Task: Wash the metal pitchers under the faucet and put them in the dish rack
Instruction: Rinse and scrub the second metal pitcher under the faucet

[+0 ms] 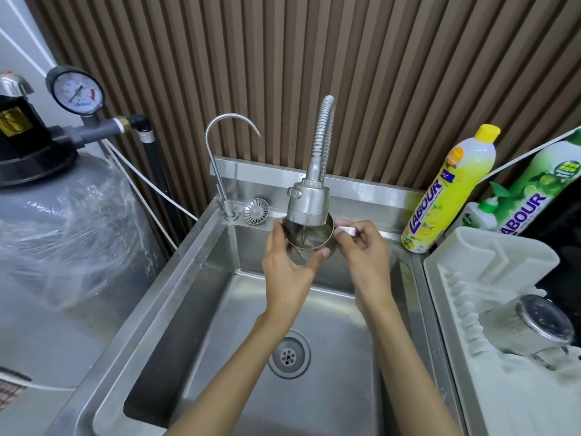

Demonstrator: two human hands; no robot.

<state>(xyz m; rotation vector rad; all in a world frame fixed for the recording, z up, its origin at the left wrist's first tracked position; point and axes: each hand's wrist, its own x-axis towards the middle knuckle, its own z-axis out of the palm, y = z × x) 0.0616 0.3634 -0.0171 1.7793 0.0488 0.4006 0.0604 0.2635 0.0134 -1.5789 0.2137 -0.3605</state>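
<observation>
Two hands (289,262) (364,250) gripping shiny steel pitcher (309,236), mouth up under faucet (309,202)

Far wall: vertical brown slats (377,73), dark grooves between. Plain white wall (19,42) far left. Left: large grey tank (63,247) wrapped in clear plastic film, black valve head (28,140) on top, round pressure gauge (75,91) above grey pipe (94,129). Centre: stainless steel sink (169,287), round drain (288,354) in basin floor. Right, against slats: yellow detergent bottle (452,190), green bottle (540,190) just beside. Light even, soft glare on steel.
</observation>
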